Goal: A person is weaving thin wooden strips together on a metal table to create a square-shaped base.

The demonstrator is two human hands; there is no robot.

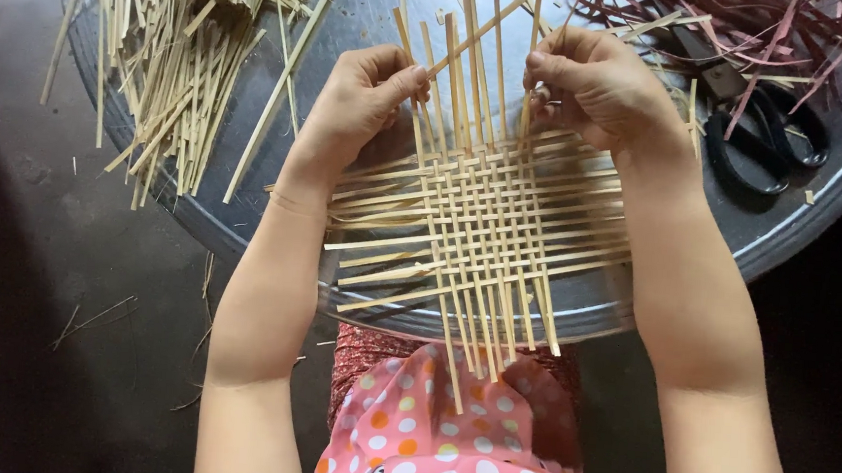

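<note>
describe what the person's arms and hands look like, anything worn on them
Both arms are bare from the bottom edge of the picture to the fingertips: no sleeves, gloves, watch or bracelet show. The left hand and right hand carry no rings that can be seen. The nails look short and unpainted. The only clothing in view is a pink garment with coloured dots at the lap.

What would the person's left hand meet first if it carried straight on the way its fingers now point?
The left hand points right, along the upright ends of the woven mat's strips. It would probably meet those pale strips first, then the right hand; depth is unclear.
</note>
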